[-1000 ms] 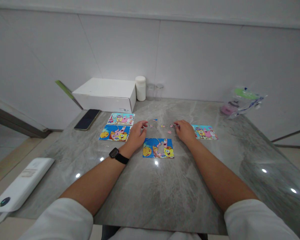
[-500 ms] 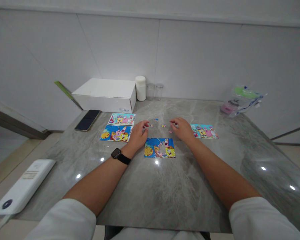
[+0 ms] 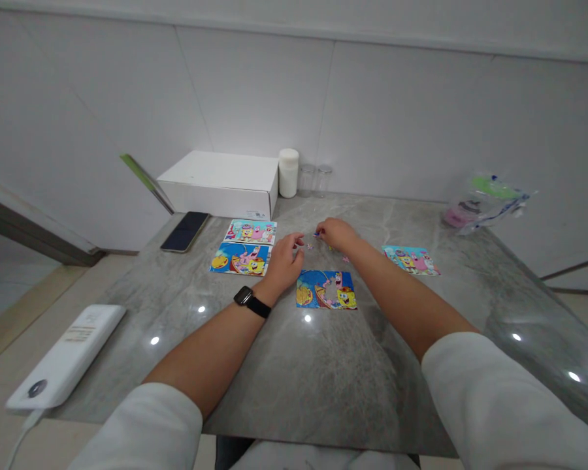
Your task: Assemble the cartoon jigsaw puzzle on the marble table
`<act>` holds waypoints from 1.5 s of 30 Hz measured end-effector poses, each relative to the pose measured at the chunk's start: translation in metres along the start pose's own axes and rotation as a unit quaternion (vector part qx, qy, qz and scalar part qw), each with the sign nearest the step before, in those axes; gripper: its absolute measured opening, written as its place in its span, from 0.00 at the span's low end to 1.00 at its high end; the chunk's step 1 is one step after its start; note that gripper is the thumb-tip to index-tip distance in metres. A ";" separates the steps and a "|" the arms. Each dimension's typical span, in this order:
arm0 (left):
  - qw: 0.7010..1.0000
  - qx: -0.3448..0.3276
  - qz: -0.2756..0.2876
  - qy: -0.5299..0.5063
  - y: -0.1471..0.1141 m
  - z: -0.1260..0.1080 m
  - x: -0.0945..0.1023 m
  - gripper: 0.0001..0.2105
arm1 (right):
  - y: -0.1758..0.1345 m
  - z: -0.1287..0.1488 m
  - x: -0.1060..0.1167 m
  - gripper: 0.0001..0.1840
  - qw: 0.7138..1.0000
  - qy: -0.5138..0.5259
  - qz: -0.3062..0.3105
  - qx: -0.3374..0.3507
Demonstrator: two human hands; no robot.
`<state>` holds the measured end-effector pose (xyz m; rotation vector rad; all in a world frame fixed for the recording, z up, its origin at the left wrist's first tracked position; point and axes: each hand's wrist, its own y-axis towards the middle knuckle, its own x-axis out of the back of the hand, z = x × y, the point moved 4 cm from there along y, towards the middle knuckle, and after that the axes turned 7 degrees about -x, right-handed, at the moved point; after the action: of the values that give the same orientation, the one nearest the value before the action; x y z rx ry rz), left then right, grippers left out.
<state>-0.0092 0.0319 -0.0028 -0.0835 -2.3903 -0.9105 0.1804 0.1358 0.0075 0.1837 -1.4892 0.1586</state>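
A partly filled cartoon jigsaw puzzle [image 3: 306, 296] lies in front of me, with a grey gap right of its middle. Beyond it my right hand [image 3: 337, 234] pinches a small blue puzzle piece [image 3: 316, 234] at the tabletop. My left hand [image 3: 285, 261] rests at the puzzle's upper left, fingers loosely curved and apart, holding nothing I can see. Between the hands lies a loose pinkish piece [image 3: 310, 247]. Another pink piece [image 3: 345, 259] sits below my right wrist, and a yellowish one is partly hidden by that hand.
Two picture cards, one blue [image 3: 240, 259] and one lighter [image 3: 251, 231], lie left of my left hand. A finished-looking puzzle [image 3: 411, 260] is at right. Around stand a phone [image 3: 185, 232], white box [image 3: 220, 183], white bottle [image 3: 289, 173], two glass jars, plastic bag [image 3: 485, 202] and power bank [image 3: 68, 356].
My right hand has moved left and away from me, closing on the blue piece. My left hand stays about where it was beside the puzzle. The whole view has shifted slightly.
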 end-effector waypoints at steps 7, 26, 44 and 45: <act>1.000 -0.009 0.005 -0.006 0.001 -0.002 -0.001 0.18 | -0.006 -0.012 0.003 0.09 0.999 0.002 0.031 0.010; 0.987 -0.111 0.118 -0.009 -0.006 -0.029 -0.004 0.11 | -0.127 -0.026 0.010 0.05 0.939 0.338 0.003 0.064; 0.945 -0.188 0.268 -0.004 -0.014 -0.041 -0.011 0.08 | -0.138 -0.015 -0.003 0.06 0.941 0.318 0.072 0.089; 0.943 -0.188 0.273 -0.002 -0.014 -0.042 -0.011 0.08 | -0.138 -0.014 -0.002 0.06 0.944 0.310 0.068 0.089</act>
<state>0.0171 -0.0037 0.0081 -0.8492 -1.9940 -1.0629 0.2239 0.0038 0.0011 0.1560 -0.8564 0.4242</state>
